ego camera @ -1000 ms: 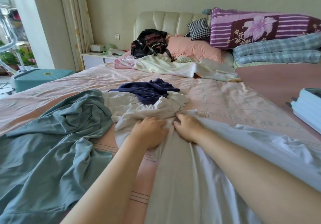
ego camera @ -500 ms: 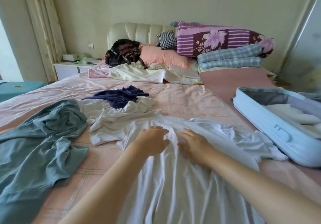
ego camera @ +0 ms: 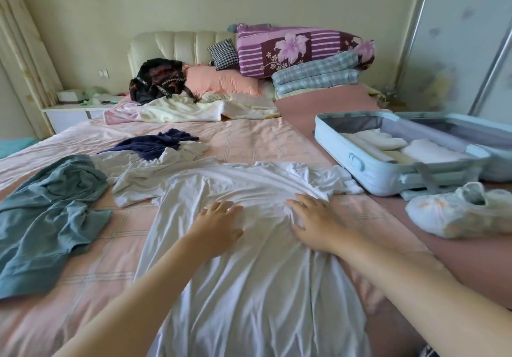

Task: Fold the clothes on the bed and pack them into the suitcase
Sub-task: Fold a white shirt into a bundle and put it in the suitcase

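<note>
A white T-shirt (ego camera: 257,273) lies spread along the pink bed (ego camera: 249,137), collar end away from me. My left hand (ego camera: 219,222) rests flat on its chest area, fingers apart. My right hand (ego camera: 313,222) presses flat on the shirt beside it, fingers spread, with wrinkles bunched at the right sleeve. A second white garment (ego camera: 138,173) lies crumpled to the left, a navy garment (ego camera: 155,146) behind it, and a teal garment (ego camera: 47,207) at far left. The light blue suitcase (ego camera: 357,162) lies open at right with folded white clothes (ego camera: 388,146) inside.
A white sneaker (ego camera: 457,212) lies by the suitcase's near corner. Pillows, folded quilts (ego camera: 302,51) and a black backpack (ego camera: 158,79) crowd the headboard. A crumpled cream blanket (ego camera: 194,110) lies below them. A white nightstand (ego camera: 72,112) stands at left.
The view has swung right, bringing the suitcase and sneaker in. My hands have opened from bunching the shirt and moved apart, flat on it. The shirt lies more spread out.
</note>
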`<state>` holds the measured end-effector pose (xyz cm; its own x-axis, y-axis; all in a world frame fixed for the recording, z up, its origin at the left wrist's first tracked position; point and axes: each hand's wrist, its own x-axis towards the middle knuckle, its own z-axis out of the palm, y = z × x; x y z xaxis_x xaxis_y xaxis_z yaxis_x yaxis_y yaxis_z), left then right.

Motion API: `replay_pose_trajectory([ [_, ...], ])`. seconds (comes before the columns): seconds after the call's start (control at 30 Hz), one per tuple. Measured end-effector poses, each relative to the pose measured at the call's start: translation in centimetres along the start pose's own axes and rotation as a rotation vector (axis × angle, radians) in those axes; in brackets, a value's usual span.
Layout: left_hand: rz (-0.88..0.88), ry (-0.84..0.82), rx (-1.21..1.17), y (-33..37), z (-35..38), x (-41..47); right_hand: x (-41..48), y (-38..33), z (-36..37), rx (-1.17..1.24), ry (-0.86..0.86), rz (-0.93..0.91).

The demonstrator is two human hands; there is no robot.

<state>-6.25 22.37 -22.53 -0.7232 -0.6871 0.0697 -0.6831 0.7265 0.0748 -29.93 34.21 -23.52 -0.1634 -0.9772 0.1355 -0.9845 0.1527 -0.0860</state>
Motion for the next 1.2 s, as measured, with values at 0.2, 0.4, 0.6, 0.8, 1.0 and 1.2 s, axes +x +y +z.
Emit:
replay_pose_trajectory([
  [0.2,0.241,0.111,-0.097,4.0,-0.5,-5.3,-7.1,-2.3,-0.7,0.176,0.141,-0.309],
  [0.4,0.428,0.041,0.077,5.6,2.7,-9.4,-12.9,-1.6,-0.1,0.037,-0.077,-0.495],
  [0.6,0.348,-0.113,0.156,6.5,4.3,-11.1,-14.1,0.8,-2.1,0.134,-0.188,-0.22],
  [0.8,0.343,0.012,-0.027,7.7,1.8,-9.7,-13.3,2.7,-5.1,0.169,-0.567,-0.017],
  [1.0,0.204,0.037,-0.2,9.5,0.2,-3.2,-7.1,4.9,-5.5,0.362,-0.065,0.154],
  [1.2,0.15,0.049,-0.245,12.1,-1.0,5.5,-0.9,10.4,-5.1,0.144,0.071,0.329],
])
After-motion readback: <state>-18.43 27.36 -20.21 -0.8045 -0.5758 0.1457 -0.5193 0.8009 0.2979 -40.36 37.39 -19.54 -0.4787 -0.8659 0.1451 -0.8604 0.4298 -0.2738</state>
